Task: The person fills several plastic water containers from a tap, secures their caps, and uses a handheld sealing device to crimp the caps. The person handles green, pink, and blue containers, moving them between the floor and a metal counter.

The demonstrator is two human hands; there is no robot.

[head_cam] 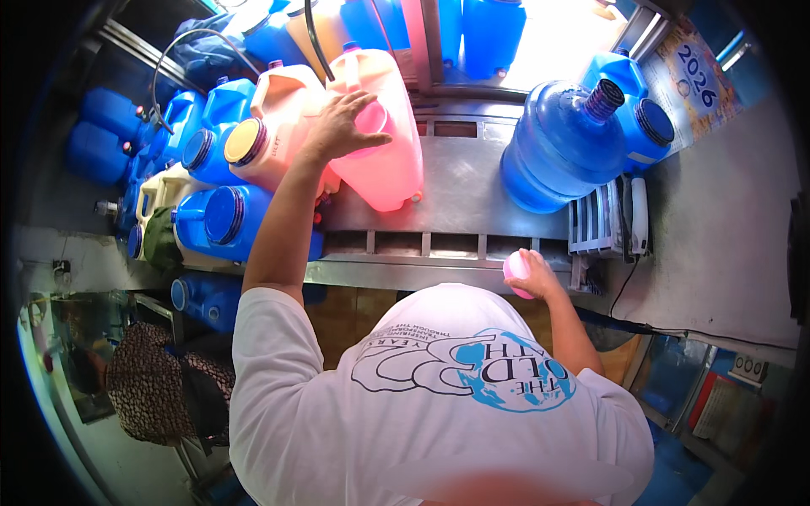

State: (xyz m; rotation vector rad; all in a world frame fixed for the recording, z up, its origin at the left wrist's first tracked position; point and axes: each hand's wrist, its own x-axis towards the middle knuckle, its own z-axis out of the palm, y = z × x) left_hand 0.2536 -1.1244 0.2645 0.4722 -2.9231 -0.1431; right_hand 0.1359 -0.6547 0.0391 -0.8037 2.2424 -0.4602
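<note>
In the middle of the metal counter, a pink plastic water container (395, 152) lies with its wide round mouth (372, 120) facing up toward me. My left hand (342, 126) is spread across the left side of that mouth, thumb and fingers apart. Part of the opening is hidden behind the hand. Near the counter's front edge, my right hand (536, 275) holds a round pink lid (517, 269) by its edge, close to my body. A dark hose (316, 41) hangs down near the container's handle.
Several blue and pale jugs crowd the left side, including a blue one with a screw cap (223, 215). A large round blue bottle (550, 152) stands to the right, beside a grey slatted rack (595, 218). The steel counter (468, 183) has a slotted front edge.
</note>
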